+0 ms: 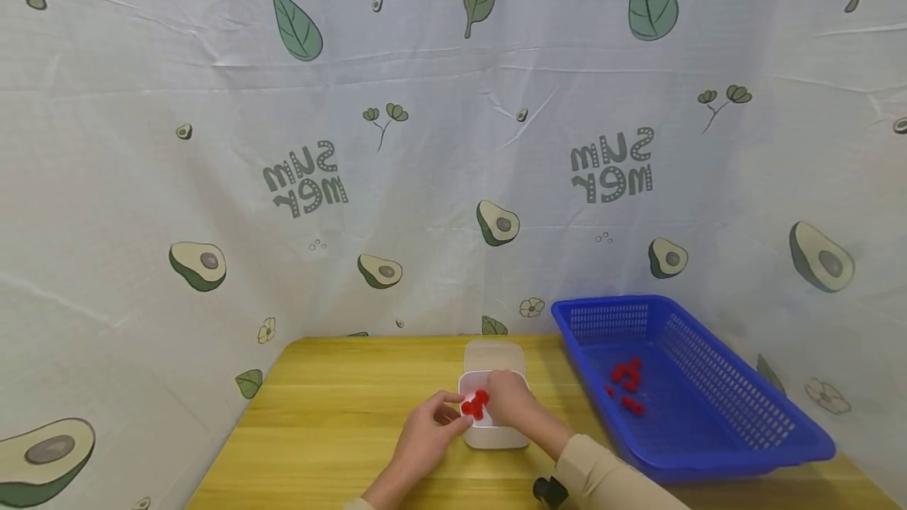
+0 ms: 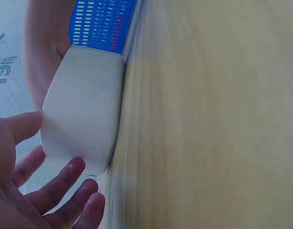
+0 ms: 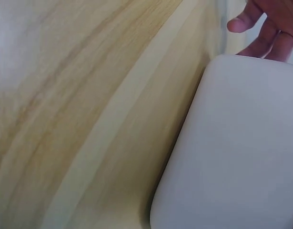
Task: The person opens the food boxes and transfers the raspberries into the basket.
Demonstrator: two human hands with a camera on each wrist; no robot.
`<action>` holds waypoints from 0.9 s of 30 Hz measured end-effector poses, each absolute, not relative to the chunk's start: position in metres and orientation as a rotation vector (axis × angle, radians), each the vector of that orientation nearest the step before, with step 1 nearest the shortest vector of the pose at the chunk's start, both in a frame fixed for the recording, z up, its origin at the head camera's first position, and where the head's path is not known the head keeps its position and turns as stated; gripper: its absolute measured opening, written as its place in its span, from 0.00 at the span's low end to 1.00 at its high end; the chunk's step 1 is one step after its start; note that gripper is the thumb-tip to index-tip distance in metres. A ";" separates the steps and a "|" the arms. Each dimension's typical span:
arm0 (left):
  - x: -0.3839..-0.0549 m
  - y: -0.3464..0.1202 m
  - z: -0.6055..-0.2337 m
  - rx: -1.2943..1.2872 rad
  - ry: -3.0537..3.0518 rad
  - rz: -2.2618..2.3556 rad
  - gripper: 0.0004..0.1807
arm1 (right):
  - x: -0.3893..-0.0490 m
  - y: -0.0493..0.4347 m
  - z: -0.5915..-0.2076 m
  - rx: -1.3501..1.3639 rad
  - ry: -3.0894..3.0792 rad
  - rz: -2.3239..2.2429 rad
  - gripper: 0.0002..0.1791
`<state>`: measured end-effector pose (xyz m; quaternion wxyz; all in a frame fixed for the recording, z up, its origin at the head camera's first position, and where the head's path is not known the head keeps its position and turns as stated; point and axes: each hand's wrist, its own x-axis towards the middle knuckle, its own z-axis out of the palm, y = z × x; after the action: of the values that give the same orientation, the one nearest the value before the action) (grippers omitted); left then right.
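A small white box (image 1: 496,438) with its lid (image 1: 494,357) tipped back stands on the wooden table. Several small red pieces (image 1: 476,404) lie inside it, toward the left; their kind is too small to tell. My left hand (image 1: 423,435) is at the box's left side, thumb and fingers spread and touching its wall, as the left wrist view also shows. My right hand (image 1: 509,400) reaches down into the box from the right. Its fingertips are hidden there, so whether they hold a piece does not show. In the right wrist view the box wall (image 3: 232,148) fills much of the picture.
To the right stands a blue plastic basket (image 1: 716,464) with slotted walls, holding several more red pieces (image 1: 627,376). A black object (image 1: 549,491) sits by my right wrist. Behind the table (image 1: 340,408) hangs a pale curtain (image 1: 425,179) printed with leaves and avocados.
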<state>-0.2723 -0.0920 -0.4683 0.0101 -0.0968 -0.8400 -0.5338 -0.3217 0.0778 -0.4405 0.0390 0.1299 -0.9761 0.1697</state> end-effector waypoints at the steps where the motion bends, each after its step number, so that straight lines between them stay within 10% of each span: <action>1: -0.272 -0.092 -0.468 -0.300 -2.625 -1.669 0.20 | -0.322 0.078 -0.441 0.387 -2.992 0.559 0.11; 27: -0.274 -0.092 -0.467 -0.280 -2.631 -1.670 0.19 | -0.329 0.078 -0.443 0.057 -3.036 1.074 0.05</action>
<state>-0.2741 -0.0921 -0.4674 0.0064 -0.0895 -0.8408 -0.5338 -0.3294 0.0783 -0.4433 -0.0398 0.0177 -0.9419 0.3332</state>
